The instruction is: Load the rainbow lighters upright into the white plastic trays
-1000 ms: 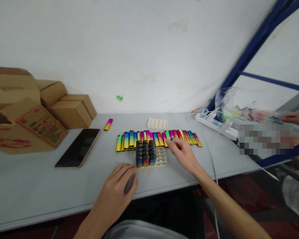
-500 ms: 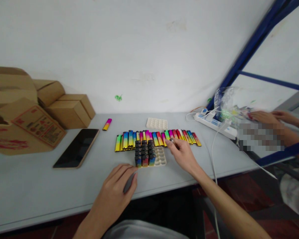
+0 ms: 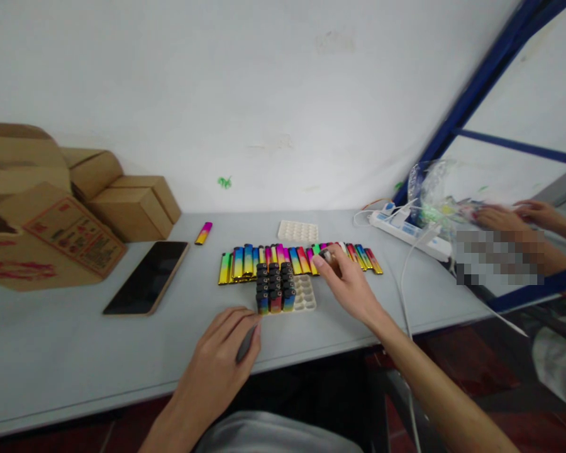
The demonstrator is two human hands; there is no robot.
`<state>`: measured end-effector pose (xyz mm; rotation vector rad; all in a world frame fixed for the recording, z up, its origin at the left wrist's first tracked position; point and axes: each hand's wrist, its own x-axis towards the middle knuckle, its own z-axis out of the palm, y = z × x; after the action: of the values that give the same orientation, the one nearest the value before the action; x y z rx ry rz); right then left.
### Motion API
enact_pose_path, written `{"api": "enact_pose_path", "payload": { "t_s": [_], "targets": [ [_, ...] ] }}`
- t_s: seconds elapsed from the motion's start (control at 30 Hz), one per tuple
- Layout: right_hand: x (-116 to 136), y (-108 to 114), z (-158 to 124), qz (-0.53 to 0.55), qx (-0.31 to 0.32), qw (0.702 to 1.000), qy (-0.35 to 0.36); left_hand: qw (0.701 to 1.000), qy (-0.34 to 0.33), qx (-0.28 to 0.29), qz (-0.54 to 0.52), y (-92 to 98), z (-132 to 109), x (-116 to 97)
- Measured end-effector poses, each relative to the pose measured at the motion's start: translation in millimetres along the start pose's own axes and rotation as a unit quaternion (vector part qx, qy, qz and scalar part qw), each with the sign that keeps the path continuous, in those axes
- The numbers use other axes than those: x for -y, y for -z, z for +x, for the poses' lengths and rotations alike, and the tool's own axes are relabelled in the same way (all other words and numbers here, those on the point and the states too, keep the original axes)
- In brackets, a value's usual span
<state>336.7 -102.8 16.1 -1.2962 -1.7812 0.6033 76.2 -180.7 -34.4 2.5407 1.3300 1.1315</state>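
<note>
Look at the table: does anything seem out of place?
One purple-and-yellow piece lies by itself near the phone. It looks odd because the similar shiny pieces lie together in a row. Nothing looks spilled.

Lighters [image 3: 275, 304]: plastic tops, semi-matt; bodies glossy, metallic-look. Lighter casings [image 3: 248, 261]: hi-gloss, foil-like. Cell trays [image 3: 305, 290]: moulded, matt; mat'l unclear. Bench [image 3: 66, 352]: smooth, low-sheen. Phone [image 3: 147, 277]: glossy, glass-look screen. Cartons [image 3: 127, 211]: matt cardbd. Pwr. strip [image 3: 410, 234]: smooth plastic. Bag [image 3: 427, 185]: transp. plastic film, crinkled, shiny. Frame [image 3: 481, 69]: painted, metal-look. Wall [image 3: 264, 94]: matt, approx. smooth, scuffed.
</note>
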Motion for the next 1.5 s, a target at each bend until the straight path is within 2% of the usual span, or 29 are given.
{"api": "enact_pose_path", "payload": {
  "t_s": [0.17,0.33,0.43,0.6,0.7,0.93,1.1,1.5],
  "targets": [
    [-6,7,11,0.075,0.093,0.991,0.056,1.000,-0.005,-0.003,0.013,0.1,1,0],
    [-14,3,24,0.045,0.085,0.990,0.103,1.000,-0.013,-0.012,0.023,0.4,2,-1],
    [-19,-3,29,0.054,0.105,0.989,0.087,0.999,-0.012,-0.012,0.029,0.5,1,0],
    [-27,-8,34,0.052,0.102,0.991,0.064,1.000,-0.010,-0.008,0.028,0.2,0,0],
    [-25,-6,37,0.047,0.125,0.989,0.065,1.000,-0.010,-0.005,0.027,0.1,0,1],
    [-14,1,42,0.003,0.195,0.972,0.129,1.000,-0.009,-0.008,0.029,0.1,2,1],
    [-11,4,44,-0.031,0.201,0.967,0.155,0.999,-0.014,-0.010,0.030,0.9,2,1],
    [-11,2,46,-0.081,0.236,0.954,0.167,0.999,-0.008,-0.027,0.025,1.3,2,-1]
  ]
}}
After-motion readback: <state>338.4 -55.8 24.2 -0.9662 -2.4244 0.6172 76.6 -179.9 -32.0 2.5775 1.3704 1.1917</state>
